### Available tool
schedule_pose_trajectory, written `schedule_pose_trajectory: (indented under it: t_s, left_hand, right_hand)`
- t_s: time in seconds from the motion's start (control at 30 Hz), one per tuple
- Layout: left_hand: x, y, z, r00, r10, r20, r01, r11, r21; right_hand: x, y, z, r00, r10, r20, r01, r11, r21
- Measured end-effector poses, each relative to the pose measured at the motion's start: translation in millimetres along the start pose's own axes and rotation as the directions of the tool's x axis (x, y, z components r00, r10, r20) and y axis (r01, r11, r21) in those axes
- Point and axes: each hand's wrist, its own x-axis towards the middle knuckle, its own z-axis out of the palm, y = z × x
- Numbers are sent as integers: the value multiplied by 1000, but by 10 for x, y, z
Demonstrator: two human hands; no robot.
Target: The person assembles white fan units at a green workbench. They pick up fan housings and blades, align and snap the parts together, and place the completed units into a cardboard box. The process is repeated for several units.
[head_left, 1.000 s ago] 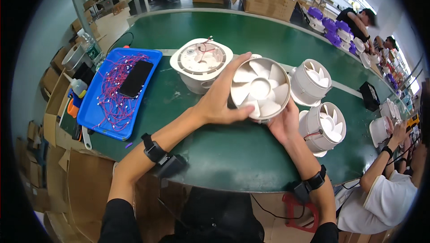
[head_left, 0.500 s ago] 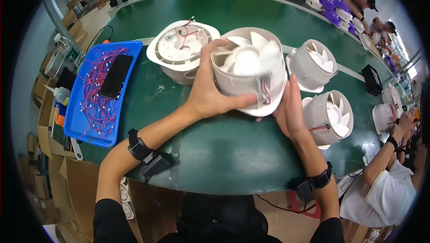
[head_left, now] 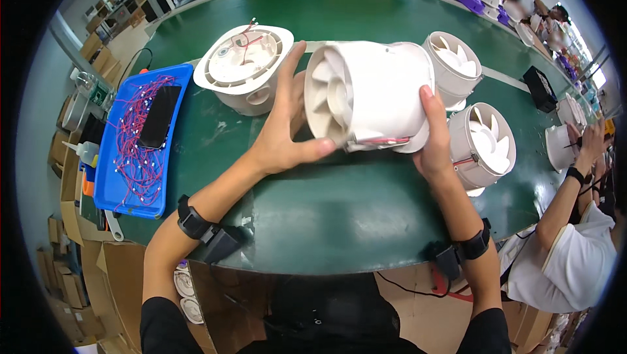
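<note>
A white fan housing (head_left: pixel 390 93) is held up over the table, tipped on its side with its bladed opening turned to the left. Red wires run along its lower side. My left hand (head_left: pixel 277 142) is spread round the open end, its thumb by the lower rim and its other fingers partly behind the housing. At the flanged end, my right hand (head_left: pixel 432 148) grips the base, thumb up on the side. Just left of the held housing, a second white unit (head_left: pixel 245 70) stands with its round wired face upward.
Two more fan housings, an upper one (head_left: pixel 452 63) and a lower one (head_left: pixel 483 145), stand at right on the green table (head_left: pixel 313 223). A blue tray (head_left: pixel 108 191) at left holds red wires and a black phone (head_left: pixel 160 115). A black box (head_left: pixel 541 89) and a co-worker's arm (head_left: pixel 565 207) are further right.
Between my hands the fan housing has turned from facing up to lying sideways, opening leftward. My left hand has shifted left along its rim, and my right thumb now lies on its side.
</note>
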Motion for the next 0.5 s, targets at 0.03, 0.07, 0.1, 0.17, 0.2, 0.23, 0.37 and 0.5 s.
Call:
schedule_pose_trajectory:
  t_s: [0.03,0.07,0.1,0.17,0.2,0.23,0.37,0.5]
  left_hand:
    - [-15,29,5,999,-37,19,38,999,-34]
    - [-29,52,40,998,-60,12,60,998,-5]
    - [-32,57,27,997,-75,31,74,997,39]
    - [-6,61,-30,992,-108,65,99,987,127]
    - [-4,56,-53,988,-130,79,115,979,170]
    - [-4,56,-68,986,-138,91,120,976,180]
    - [-21,20,-73,984,-177,28,174,979,104]
    - [-41,15,-65,921,-381,-86,347,900,-265]
  right_hand:
    - [23,-40,-31,990,-98,103,111,985,-131]
    - [50,-80,-96,960,-178,218,230,942,-245]
    - [70,-103,-140,908,-241,343,359,871,-337]
    - [40,-114,-148,893,-196,406,342,881,-328]
    - [33,-101,-147,897,-188,400,326,893,-310]
    - [30,-91,-151,901,-181,394,309,906,-291]
    - [61,-84,-95,904,-225,365,357,866,-349]
    - [62,-56,-26,947,-230,226,279,935,-217]
